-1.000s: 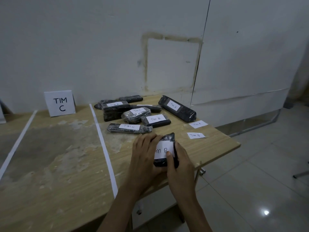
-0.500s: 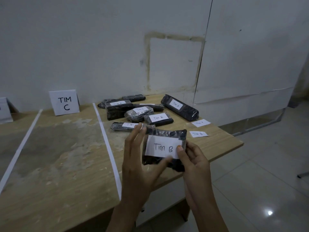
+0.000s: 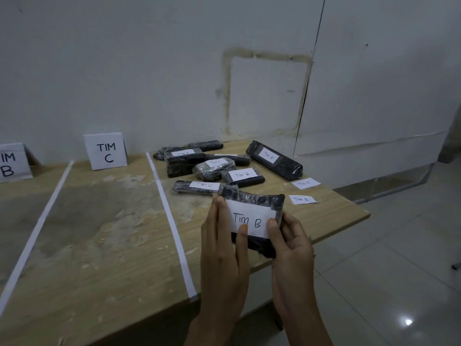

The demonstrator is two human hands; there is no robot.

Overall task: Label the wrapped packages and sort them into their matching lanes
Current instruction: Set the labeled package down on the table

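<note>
Above the right edge of the desk (image 3: 99,245), toward its near corner, a black wrapped package (image 3: 257,203) is held up by both hands with its face turned to the camera. A white label (image 3: 249,221) with "Tim B" written on it is laid over the front of the package. The left hand (image 3: 224,250) is placed flat on the left end; its fingers (image 3: 217,211) are kept straight and close together along the left edge of the label, and the thumb is pressed on the lower edge. The right end is gripped by the right hand (image 3: 291,245): the thumb is set on the label and the other fingers are curled behind the package.

At the far right corner of the desk a pile of labelled packages (image 3: 214,168) is seen, marked Tim A, Tim B and Tim C. Near the right edge, two loose labels (image 3: 302,199) are lying flat, just beside the pile. Two white strips (image 3: 172,228) are laid across the desk from the far edge to the near edge. At the far edge, the TIM C sign (image 3: 105,151) is standing between the strips, and a second sign (image 3: 12,162), cut by the frame, is standing left of them.
</note>
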